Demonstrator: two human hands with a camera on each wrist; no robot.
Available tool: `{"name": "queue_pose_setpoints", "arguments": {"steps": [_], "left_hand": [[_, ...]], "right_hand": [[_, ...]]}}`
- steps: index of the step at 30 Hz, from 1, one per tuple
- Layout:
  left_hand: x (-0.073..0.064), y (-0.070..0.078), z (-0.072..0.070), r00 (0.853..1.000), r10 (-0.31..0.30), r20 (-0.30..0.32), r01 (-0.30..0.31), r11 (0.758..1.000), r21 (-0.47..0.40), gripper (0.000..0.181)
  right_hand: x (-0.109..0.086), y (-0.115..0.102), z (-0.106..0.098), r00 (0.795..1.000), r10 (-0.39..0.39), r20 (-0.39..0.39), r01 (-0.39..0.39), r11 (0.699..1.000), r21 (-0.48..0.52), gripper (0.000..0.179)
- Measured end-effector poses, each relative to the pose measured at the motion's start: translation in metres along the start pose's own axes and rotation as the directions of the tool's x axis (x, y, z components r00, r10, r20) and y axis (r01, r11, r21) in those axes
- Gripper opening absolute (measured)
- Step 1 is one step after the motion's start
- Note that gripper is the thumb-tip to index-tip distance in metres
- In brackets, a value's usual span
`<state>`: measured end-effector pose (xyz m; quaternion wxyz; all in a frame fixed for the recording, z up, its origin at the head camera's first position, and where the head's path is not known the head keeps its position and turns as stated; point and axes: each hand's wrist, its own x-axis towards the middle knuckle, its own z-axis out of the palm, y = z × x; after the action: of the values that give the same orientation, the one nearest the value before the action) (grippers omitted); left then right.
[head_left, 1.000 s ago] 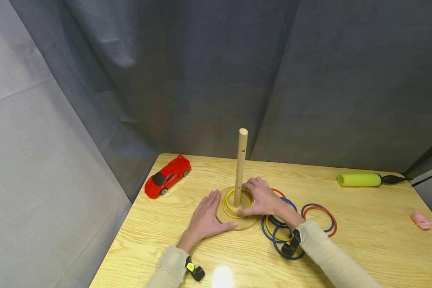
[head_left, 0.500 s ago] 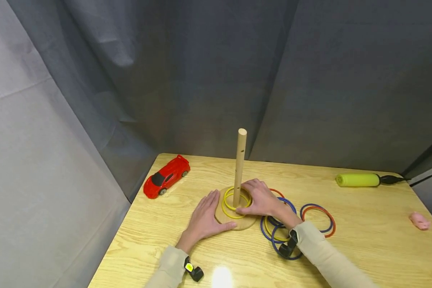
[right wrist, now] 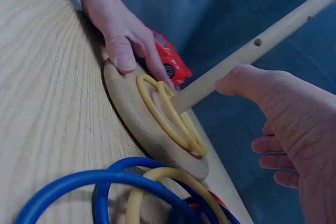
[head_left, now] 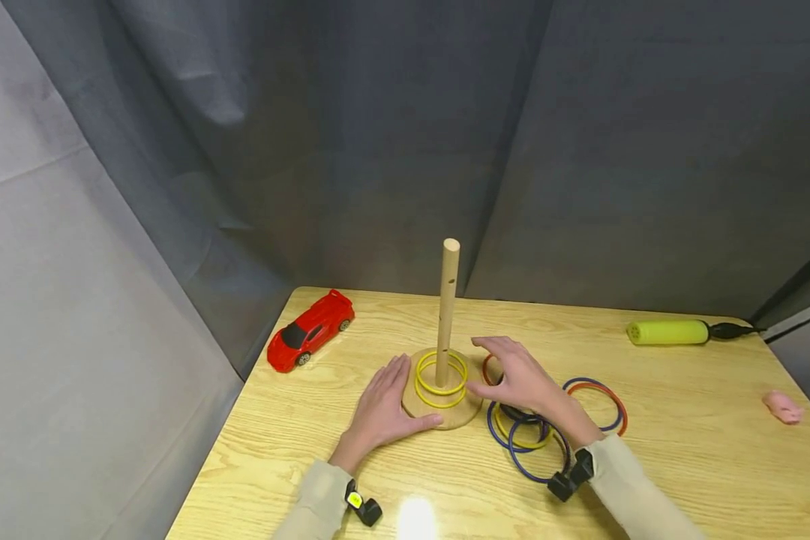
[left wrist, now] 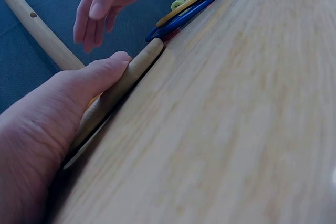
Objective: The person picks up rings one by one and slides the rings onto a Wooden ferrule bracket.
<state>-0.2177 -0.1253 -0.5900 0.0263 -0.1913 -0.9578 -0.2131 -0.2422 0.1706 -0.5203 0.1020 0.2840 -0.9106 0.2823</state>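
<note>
An upright wooden peg (head_left: 448,300) stands on a round wooden base (head_left: 455,418). Two yellow rings (head_left: 440,394) lie around the foot of the peg, overlapping each other. My left hand (head_left: 379,411) rests against the left and front of the base, fingers straight and thumb spread along the rim. To the right of the peg, my right hand (head_left: 520,381) is held in the air with thumb and fingers apart and nothing between them. Below it lies a heap of loose blue, yellow and red rings, among them a blue ring (right wrist: 73,179); the hand and forearm partly cover the heap.
A red toy car (head_left: 313,330) sits at the table's back left. Right of the heap lie a blue ring and a red ring (head_left: 622,420), overlapping. Farther right are a lime-green hand pump (head_left: 668,332) and a small pink object (head_left: 783,407). Dark fabric hangs behind the table.
My right hand has let go of the yellow rings and moved right, away from the peg. The rings stay around the peg. My left hand has kept its place on the base.
</note>
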Motion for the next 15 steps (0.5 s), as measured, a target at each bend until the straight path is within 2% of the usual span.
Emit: {"name": "queue_pose_setpoints", "arguments": {"steps": [6,15], "left_hand": [[-0.001,-0.001,0.0,1.0,0.008,-0.014,-0.007,1.0,0.001,0.132],[-0.001,-0.001,0.001,1.0,0.005,-0.01,-0.005,1.0,0.008,0.132]], "right_hand": [[-0.025,0.0,-0.013,0.998,0.054,-0.016,-0.054,0.998,0.011,0.082],[-0.073,0.013,-0.018,0.989,0.1,-0.105,-0.095,0.994,0.05,0.084]]}}
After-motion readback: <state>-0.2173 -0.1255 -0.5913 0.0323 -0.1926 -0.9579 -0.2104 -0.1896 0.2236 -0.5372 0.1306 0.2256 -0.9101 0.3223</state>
